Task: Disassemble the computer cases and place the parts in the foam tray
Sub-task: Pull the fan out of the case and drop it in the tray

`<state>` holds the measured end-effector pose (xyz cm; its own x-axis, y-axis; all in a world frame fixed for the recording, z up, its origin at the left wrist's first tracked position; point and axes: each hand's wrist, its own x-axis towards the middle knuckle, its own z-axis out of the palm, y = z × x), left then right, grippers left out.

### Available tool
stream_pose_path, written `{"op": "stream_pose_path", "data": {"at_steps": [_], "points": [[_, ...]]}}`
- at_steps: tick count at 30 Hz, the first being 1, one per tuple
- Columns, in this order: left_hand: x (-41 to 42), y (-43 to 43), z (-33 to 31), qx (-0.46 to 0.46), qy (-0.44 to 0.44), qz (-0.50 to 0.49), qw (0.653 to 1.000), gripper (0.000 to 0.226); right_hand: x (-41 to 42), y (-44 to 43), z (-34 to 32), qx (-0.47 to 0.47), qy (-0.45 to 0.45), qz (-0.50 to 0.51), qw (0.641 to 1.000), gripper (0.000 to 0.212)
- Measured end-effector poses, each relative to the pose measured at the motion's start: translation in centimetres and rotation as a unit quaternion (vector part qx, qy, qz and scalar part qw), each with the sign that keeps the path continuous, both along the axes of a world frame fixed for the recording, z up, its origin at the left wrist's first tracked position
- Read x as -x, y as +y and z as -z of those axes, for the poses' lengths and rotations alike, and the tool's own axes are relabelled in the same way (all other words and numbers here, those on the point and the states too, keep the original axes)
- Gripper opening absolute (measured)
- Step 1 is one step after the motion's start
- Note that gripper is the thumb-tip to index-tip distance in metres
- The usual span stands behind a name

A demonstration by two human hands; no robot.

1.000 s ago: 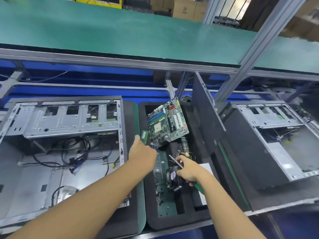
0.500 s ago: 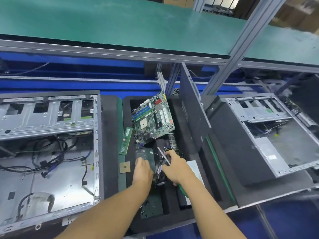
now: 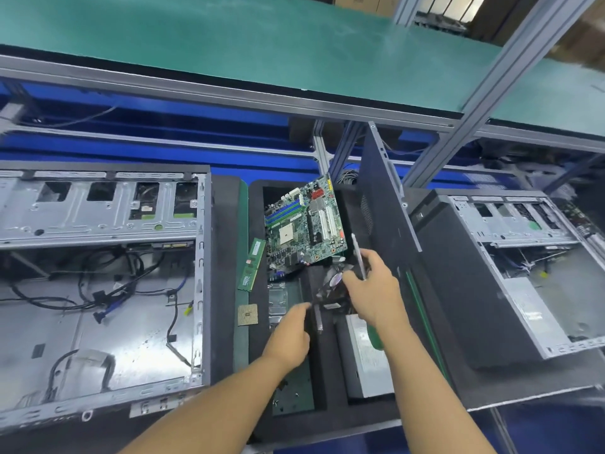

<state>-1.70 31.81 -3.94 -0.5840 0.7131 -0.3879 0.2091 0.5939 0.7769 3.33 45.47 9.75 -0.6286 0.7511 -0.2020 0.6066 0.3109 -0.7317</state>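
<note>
A black foam tray lies between two opened computer cases. A green motherboard leans tilted in its far slot. On the tray's left rim lie a green RAM stick and a small square CPU chip. A black cooler fan sits over the tray's middle. My left hand grips the fan's lower left side. My right hand rests against the fan's right side while holding a screwdriver, its metal shaft pointing up and its green handle below my wrist.
An emptied metal case with loose cables lies to the left, another case to the right. A dark side panel stands upright beside the tray. A silver drive fills the tray's near right slot. A green shelf runs overhead.
My left hand let go of the RAM stick, which now lies on the tray's left rim, and moved down to the fan. The screwdriver shaft has swung upright.
</note>
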Motion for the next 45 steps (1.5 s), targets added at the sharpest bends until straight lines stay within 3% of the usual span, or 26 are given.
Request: {"op": "stream_pose_path", "data": {"at_steps": [2,5,11,16,20,24,28,31,37,41,43,45], "points": [[-0.1,-0.5,0.4,0.008,-0.037,0.019,0.999,0.069,0.2,-0.1,-0.2,0.007,0.028,0.002,1.0,0.028],[-0.7,-0.5,0.6,0.058,-0.017,0.057,0.997,0.071,1.0,-0.5,0.2,0.021,0.021,-0.037,0.999,0.031],[-3.9,-0.1,-0.4,0.199,0.002,0.14,0.97,0.083,3.2,-1.8,2.5,-0.014,-0.095,-0.201,0.975,0.047],[-4.7,-0.7,-2.3,0.245,0.006,0.194,0.95,0.064,4.8,-3.0,5.0,-0.097,-0.205,-0.276,0.934,0.053],[-4.1,-1.8,-3.9,0.268,0.014,0.218,0.938,0.05,5.1,-3.8,7.5,-0.134,-0.275,-0.288,0.908,0.061],[-3.3,-2.6,-5.7,0.291,-0.004,0.232,0.928,0.043,5.0,-4.8,9.4,-0.155,-0.293,-0.231,0.914,0.069],[-2.0,-3.1,-8.1,0.265,-0.001,0.191,0.945,0.035,5.3,-6.5,9.6,-0.187,-0.304,-0.192,0.914,0.051],[-0.2,-3.7,-10.5,0.234,0.013,0.175,0.956,0.018,5.9,-6.4,8.9,-0.172,-0.262,-0.159,0.936,0.027],[5.0,-7.2,-16.2,0.151,0.06,0.131,0.978,0.025,8.7,-5.8,3.5,0.019,-0.11,-0.101,0.989,0.015],[9.4,-11.3,-17.9,0.011,-0.013,-0.005,1.0,0.019,10.8,-8.4,-0.9,0.224,0.006,-0.08,0.971,0.024],[11.8,-13.6,-18.4,-0.056,0.021,-0.072,0.996,0.019,11.4,-10.3,-3.3,0.274,0.061,-0.112,0.953,0.027],[14.2,-16.1,-18.6,-0.101,0.001,-0.138,0.985,0.019,11.8,-12.5,-5.2,0.292,0.11,-0.151,0.938,0.024]]}}
